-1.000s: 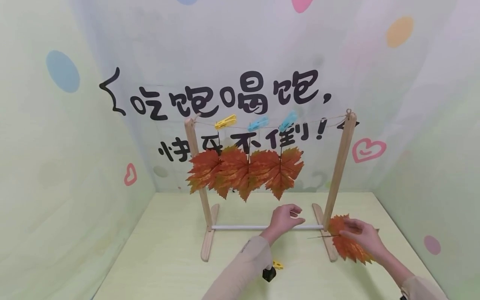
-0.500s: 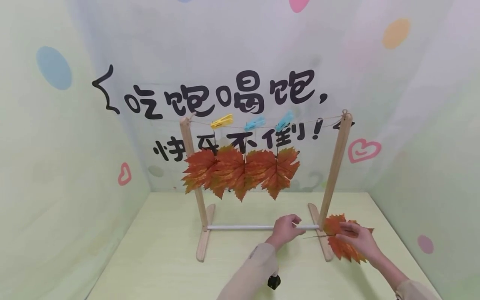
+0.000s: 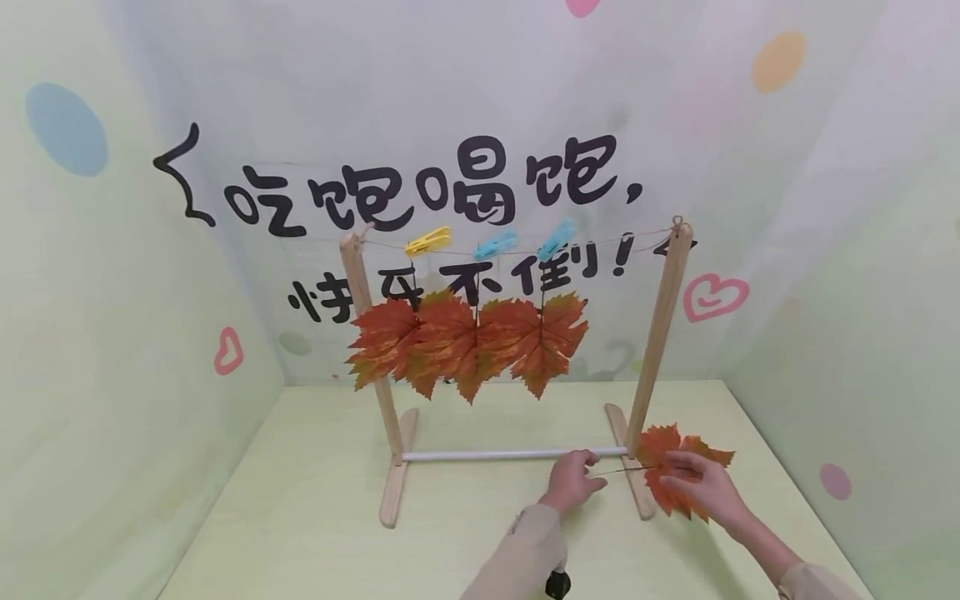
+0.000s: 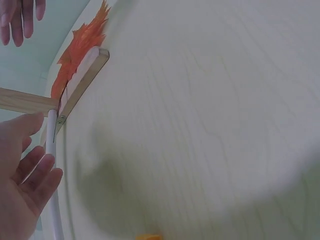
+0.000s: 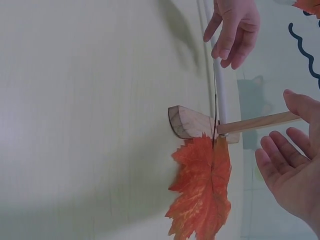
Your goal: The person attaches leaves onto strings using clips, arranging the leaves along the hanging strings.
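An orange-red artificial leaf (image 3: pixel 660 440) lies at the right foot of a wooden stand, its thin dark stem (image 3: pixel 622 471) pointing left across the foot. My left hand (image 3: pixel 572 485) is at the stem's free tip, thumb and fingers apart in the left wrist view. Over the leaf hovers my right hand (image 3: pixel 705 490); the right wrist view shows its fingers relaxed, with nothing between them. Three similar leaves (image 3: pixel 542 346) hang by their stems from a string (image 3: pixel 615 242), held by a yellow clothespin (image 3: pixel 429 241) and two blue clothespins (image 3: pixel 497 244).
The stand has two wooden posts (image 3: pixel 660 333) joined low down by a white rod (image 3: pixel 480 455). An orange-yellow object (image 4: pixel 149 237) shows at the bottom of the left wrist view. A printed cloth (image 3: pixel 375 108) forms the backdrop behind the pale table (image 3: pixel 300 500).
My left hand has lowered toward the stem's tip. My right hand stays over the leaf. The whole head view has shifted, so the stand appears further left.
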Demonstrator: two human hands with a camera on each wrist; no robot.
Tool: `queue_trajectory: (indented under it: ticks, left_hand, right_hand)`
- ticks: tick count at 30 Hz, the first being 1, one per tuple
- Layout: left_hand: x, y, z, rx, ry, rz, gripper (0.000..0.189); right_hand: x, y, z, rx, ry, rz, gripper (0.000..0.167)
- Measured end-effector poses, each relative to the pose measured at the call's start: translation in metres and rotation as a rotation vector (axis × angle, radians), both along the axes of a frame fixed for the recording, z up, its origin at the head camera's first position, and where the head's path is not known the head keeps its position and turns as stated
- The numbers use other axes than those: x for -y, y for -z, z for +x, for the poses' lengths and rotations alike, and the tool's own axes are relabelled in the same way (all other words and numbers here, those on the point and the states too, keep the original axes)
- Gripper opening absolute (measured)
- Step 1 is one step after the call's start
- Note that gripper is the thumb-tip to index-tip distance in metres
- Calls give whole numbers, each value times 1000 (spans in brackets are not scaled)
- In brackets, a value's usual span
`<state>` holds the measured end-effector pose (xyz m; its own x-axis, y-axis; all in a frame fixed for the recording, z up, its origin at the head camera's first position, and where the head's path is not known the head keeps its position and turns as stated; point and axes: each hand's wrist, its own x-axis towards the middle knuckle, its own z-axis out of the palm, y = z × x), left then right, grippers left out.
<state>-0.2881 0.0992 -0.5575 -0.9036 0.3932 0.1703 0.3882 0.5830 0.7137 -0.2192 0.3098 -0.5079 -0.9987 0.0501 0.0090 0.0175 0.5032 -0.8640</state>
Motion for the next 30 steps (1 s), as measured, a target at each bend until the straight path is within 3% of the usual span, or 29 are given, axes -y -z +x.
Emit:
queue_trajectory:
  ticks: [3,5,7,9,12,13,15,17,18,21,22,25,28,30]
  left_hand:
    - [0,6,2,18,-11,70,29]
    - [0,11,3,68,-13,141,32]
    - [-3,28,-2,102,-9,215,34]
    - [-7,59,-13,99,8,270,36]
    - [-21,129,-42,-7,42,345,35]
    - [-26,146,-50,-6,40,347,33]
    - [-34,171,-61,-3,19,353,27]
    - [-38,183,-66,-25,8,369,19]
    - [-37,180,-64,-40,8,378,17]
    - [-29,144,-44,-38,-5,394,15]
    - [-25,128,-35,-38,-7,418,14]
    - [-17,70,-4,70,-65,405,8]
    - [-17,41,11,84,-142,369,6]
    - [-20,33,15,65,-195,323,6]
  right_hand:
    - [0,3,1,2,10,-7,49]
    - [0,4,2,2,8,-2,50]
    - [0,5,3,8,15,5,49]
    - [0,7,3,18,19,10,50]
    - [1,7,5,36,20,17,49]
    - [1,7,5,39,21,19,49]
    - [1,8,6,45,24,26,49]
    - [0,9,7,54,36,23,48]
    - [0,9,8,58,43,17,48]
    - [-1,12,9,62,46,2,48]
    - [-2,13,9,61,45,-5,48]
    - [-2,15,10,53,38,-15,48]
    - [-3,16,10,49,49,-21,46]
    - [-4,16,10,45,49,-16,46]
